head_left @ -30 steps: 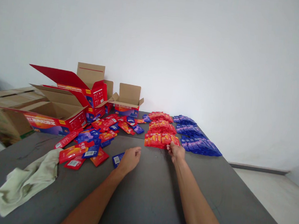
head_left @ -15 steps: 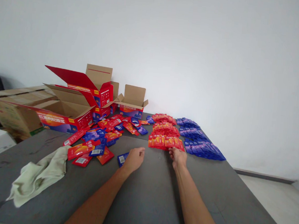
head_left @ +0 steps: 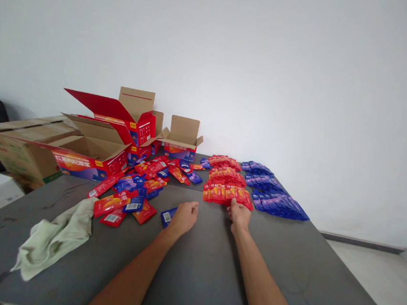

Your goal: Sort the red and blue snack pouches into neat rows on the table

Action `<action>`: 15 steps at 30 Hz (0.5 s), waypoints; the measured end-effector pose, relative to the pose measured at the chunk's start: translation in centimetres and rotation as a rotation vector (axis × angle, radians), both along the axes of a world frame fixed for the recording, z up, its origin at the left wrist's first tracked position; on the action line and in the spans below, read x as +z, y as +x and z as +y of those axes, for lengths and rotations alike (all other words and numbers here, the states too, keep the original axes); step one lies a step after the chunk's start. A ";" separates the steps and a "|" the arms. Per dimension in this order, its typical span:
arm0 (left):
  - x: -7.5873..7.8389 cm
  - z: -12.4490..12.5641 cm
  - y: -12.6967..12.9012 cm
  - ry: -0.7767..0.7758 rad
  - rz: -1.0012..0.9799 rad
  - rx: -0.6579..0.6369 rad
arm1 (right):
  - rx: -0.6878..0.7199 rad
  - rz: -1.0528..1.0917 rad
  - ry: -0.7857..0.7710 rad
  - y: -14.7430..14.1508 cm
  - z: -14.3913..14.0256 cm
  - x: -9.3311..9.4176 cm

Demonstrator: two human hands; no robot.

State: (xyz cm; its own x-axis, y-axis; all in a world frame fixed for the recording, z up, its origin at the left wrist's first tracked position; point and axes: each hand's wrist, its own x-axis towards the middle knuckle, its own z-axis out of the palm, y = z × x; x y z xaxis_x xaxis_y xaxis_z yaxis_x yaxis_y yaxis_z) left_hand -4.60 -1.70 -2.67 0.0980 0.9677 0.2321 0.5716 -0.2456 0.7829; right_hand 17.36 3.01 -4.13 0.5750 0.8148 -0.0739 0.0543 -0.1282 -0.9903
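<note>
My left hand [head_left: 185,216] rests low over the table with its fingers curled in, and nothing shows in it. Partly behind its wrist lies a single blue sachet [head_left: 167,216] with a barcode label. At the front edge of the nearest row of red sachets [head_left: 226,193] is my right hand [head_left: 239,216]. Its fingers are closed together and the fingertips overlap the row's lower edge; whether they pinch a sachet is hidden. Two more overlapping red rows lie behind that one. Rows of blue sachets [head_left: 278,203] fan out to their right.
Loose red and blue sachets [head_left: 114,203] lie heaped at the left. Behind them stand open printed boxes [head_left: 90,163] and a smaller open box [head_left: 179,150]. A pale cloth [head_left: 56,239] lies front left. Beyond the table's left side is a large carton [head_left: 27,150].
My right hand has shifted slightly left along the front edge of the nearest red row, and its fingers have drawn closer together. My left hand stays almost where it was.
</note>
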 end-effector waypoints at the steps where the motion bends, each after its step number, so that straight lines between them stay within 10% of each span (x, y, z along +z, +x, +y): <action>1: -0.2 0.2 0.0 -0.009 -0.014 0.003 | 0.041 -0.069 0.036 -0.9 -0.3 0.1; 15: -0.2 6.8 -5.1 -0.119 -0.009 0.310 | 0.659 -0.946 0.317 -15.3 5.1 0.4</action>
